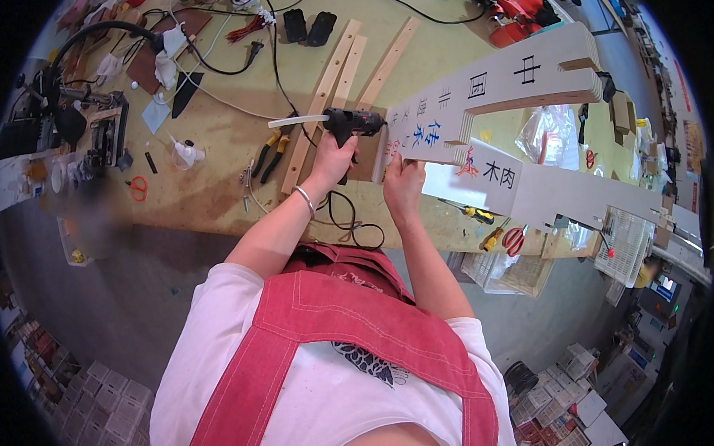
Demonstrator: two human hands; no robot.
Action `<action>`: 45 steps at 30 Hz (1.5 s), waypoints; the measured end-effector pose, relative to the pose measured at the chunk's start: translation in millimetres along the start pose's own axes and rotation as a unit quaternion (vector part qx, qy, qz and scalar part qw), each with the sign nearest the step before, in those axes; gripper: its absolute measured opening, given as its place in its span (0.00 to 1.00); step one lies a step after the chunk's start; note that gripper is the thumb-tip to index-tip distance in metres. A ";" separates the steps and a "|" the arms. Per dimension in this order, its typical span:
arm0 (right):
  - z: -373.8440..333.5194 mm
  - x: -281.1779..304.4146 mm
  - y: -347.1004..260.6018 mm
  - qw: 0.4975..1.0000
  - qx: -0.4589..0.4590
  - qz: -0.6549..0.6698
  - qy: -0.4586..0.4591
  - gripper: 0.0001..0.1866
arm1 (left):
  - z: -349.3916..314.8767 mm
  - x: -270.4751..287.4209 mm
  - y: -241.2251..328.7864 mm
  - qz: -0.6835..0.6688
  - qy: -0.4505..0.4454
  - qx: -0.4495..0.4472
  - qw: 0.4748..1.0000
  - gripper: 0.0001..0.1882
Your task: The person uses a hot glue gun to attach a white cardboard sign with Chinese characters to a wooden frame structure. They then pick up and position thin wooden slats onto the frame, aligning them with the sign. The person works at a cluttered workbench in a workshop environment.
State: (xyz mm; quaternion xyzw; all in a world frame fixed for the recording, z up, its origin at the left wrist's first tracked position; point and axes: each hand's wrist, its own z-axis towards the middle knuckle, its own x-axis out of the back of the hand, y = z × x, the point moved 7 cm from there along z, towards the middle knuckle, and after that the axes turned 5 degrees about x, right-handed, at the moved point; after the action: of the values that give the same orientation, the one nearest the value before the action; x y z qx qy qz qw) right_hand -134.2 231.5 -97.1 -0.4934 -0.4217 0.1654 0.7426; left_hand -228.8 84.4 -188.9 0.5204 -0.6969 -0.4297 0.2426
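Lettered pale board (455, 101) over right part of surface (219, 94), long axis running up-right from nearer right hand (404, 186), its grip pinching the lower-left end; left hand (337, 158) wraps black glue gun (353, 122), nozzle (383, 123) just beside that end.

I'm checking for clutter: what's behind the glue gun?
The middle wooden strip runs out of sight behind the glue gun; whatever the gun and left hand cover can't be seen.

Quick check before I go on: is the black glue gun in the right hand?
No, the left hand grips the black glue gun, while the right hand holds the white lettered board at its edge.
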 end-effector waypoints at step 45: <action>0.7 0.8 -2.2 1.000 -0.001 0.015 0.000 0.16 | -8.2 5.9 -4.4 0.025 0.010 0.028 0.999 0.10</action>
State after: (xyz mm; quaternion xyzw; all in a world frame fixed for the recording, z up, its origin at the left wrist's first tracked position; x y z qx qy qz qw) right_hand -134.6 231.5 -94.8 -0.5006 -0.4140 0.1761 0.7395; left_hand -222.1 75.7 -189.1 0.5139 -0.7188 -0.3985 0.2459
